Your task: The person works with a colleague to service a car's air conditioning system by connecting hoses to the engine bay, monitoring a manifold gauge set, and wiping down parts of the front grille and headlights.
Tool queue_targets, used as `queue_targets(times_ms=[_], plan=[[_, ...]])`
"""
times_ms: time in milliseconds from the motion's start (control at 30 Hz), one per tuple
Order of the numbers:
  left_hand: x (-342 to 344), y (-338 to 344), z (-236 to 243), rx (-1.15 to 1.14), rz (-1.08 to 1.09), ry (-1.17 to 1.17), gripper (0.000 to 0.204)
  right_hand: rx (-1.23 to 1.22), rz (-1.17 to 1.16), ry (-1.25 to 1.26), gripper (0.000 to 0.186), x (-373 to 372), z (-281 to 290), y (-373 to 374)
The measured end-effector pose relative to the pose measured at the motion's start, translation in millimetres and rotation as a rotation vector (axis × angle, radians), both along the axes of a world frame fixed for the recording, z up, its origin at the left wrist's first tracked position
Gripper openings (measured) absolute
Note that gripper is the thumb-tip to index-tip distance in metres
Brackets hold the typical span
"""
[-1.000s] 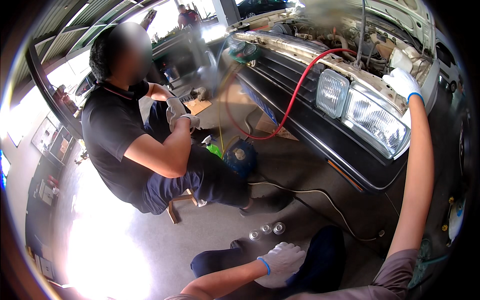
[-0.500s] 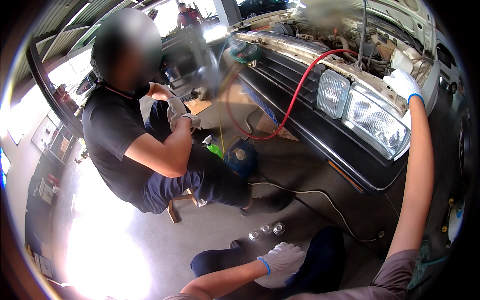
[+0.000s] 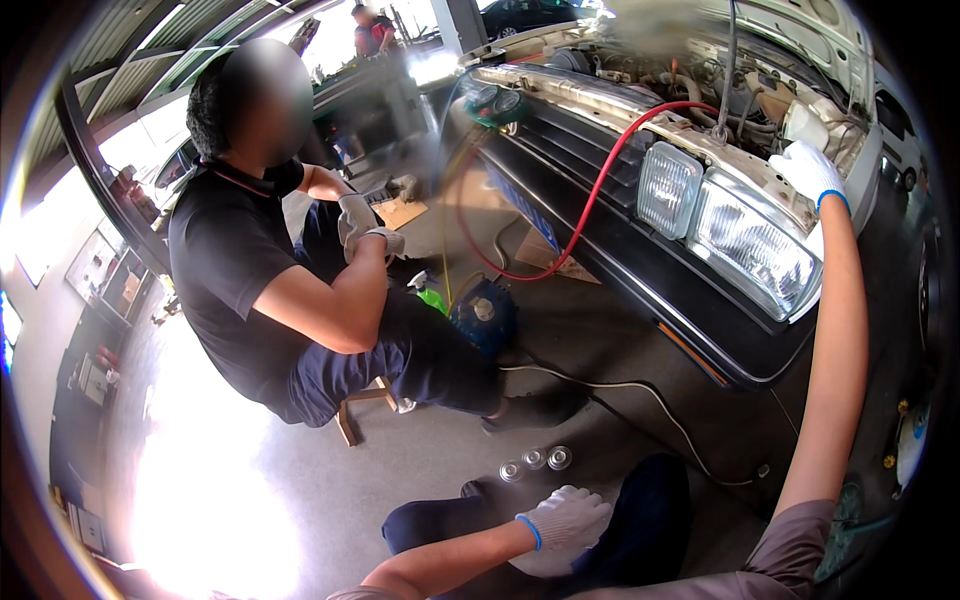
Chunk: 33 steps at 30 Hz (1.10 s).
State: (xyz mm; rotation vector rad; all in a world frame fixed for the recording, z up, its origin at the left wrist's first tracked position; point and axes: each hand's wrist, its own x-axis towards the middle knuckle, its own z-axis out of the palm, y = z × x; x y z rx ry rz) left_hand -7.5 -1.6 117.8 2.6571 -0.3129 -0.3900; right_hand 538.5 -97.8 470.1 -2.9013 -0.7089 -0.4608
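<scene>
The car (image 3: 640,285) fills the right side, hood (image 3: 825,35) raised and engine bay (image 3: 690,75) exposed. A co-worker (image 3: 240,260) in a black shirt sits at left on a low wooden stool (image 3: 350,425), gloved hands together in front. The wearer's dark knees (image 3: 645,515) show at the bottom. Two headlights (image 3: 755,240) sit side by side at the car's near corner. A red hose (image 3: 604,172) loops from the engine bay down across the grille. The blue tank (image 3: 484,322) stands on the floor (image 3: 420,465) by the co-worker's leg.

The wearer's white-gloved hands are well apart. The right hand (image 3: 808,172) rests on the car's corner above the larger headlight; whether its fingers grip the edge cannot be told. The left hand (image 3: 568,517) is between the knees, fingers curled; whether it holds anything is hidden.

Green gauges (image 3: 495,103) are at the grille's far end. A green bottle (image 3: 432,299) stands beside the tank. Smallest, three cans (image 3: 534,458) cluster on the floor beyond the left hand.
</scene>
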Motion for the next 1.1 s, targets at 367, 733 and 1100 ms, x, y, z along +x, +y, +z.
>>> queue_targets(times_ms=[367, 733, 1100], plan=[[-1.9, -0.5, -8.3, 0.014, 0.013, -0.052, 0.051, -0.015, -0.008, 0.007, 0.058, 1.6, -3.1, 1.8], [0.1, -3.3, -4.5, 0.068, -0.015, -0.039, 0.046, -0.054, 0.079, -0.028, 0.058, 9.5, -6.1, -7.5], [6.7, 5.4, -7.3, 0.048, 0.031, -0.135, 0.031, -0.162, 0.240, -0.098, 0.064, 126.6, -9.2, -21.9]])
